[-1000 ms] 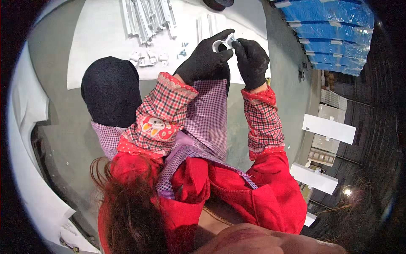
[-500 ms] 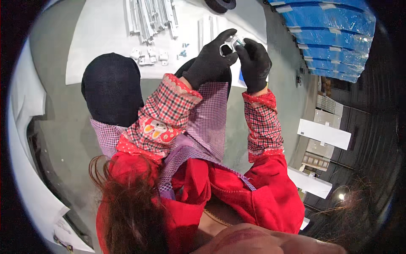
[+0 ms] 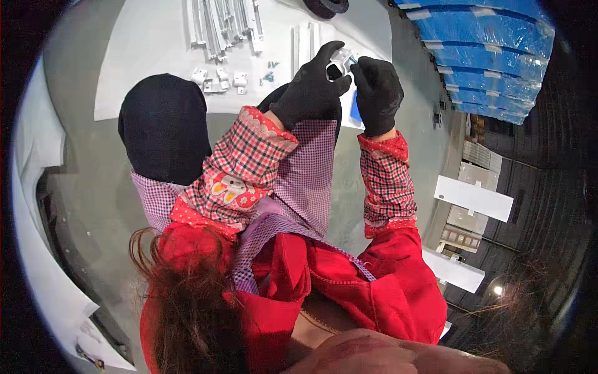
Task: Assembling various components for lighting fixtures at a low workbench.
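My left hand [image 3: 309,87], in a black glove, grips a small white bracket [image 3: 343,57] with a round opening, thumb and fingers on either side of it. A small bluish-green screw [image 3: 354,60] sits at the bracket's right side. My right hand [image 3: 377,95], also black-gloved, is closed with its thumb and fingertips pinched on the screw's end. Left of my hands, several loose white brackets [image 3: 216,82] lie on the white sheet [image 3: 146,50]. Beside them is a little group of bluish screws [image 3: 268,76].
Long white metal rails [image 3: 221,25] lie at the far side of the sheet, with shorter strips [image 3: 304,40] nearer. A black ring-shaped roll [image 3: 326,6] is at the far edge. Blue wrapped stacks [image 3: 489,56] stand at right. A blue flat item [image 3: 355,109] lies beside my right hand.
My right hand has turned and shifted slightly right, still pinching the screw. The bracket in my left hand has tilted a little. More of the blue flat item shows.
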A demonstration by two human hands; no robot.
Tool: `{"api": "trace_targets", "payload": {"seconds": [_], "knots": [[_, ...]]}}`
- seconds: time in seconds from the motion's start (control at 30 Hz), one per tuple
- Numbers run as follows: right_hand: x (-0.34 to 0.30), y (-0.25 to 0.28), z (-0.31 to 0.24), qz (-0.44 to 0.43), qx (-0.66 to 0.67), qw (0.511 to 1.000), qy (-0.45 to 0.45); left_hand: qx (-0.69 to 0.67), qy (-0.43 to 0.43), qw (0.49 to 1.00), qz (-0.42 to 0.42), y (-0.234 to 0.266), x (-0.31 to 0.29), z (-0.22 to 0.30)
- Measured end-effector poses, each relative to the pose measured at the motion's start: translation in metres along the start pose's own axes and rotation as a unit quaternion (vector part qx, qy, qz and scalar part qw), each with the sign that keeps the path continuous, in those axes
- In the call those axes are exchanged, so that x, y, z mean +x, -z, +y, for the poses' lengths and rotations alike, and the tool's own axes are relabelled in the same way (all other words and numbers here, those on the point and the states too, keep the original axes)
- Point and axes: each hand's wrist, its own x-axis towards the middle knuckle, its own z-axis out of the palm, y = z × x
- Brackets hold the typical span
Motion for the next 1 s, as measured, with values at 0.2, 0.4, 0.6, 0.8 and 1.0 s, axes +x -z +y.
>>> {"api": "trace_targets", "payload": {"seconds": [0.2,0.4,0.6,0.8,1.0], "knots": [[-0.001,-0.003,0.007,0.007,0.004,0.999,0.038,0.001,0.011,1.0,-0.012,0.001,0.0,0.004],[0.0,-0.002,0.006,0.006,-0.068,0.994,0.082,-0.012,0.001,1.0,0.001,-0.002,-0.003,0.005],[-0.001,0.001,-0.013,-0.004,0.03,0.997,-0.076,-0.009,0.01,1.0,-0.002,0.001,-0.004,0.005],[0.0,0.001,0.004,-0.009,-0.051,0.996,0.077,-0.024,-0.017,1.0,0.004,-0.001,-0.004,0.007],[-0.003,-0.003,-0.011,-0.003,0.073,0.995,-0.068,-0.009,0.0,1.0,0.003,0.004,-0.007,0.011]]}}
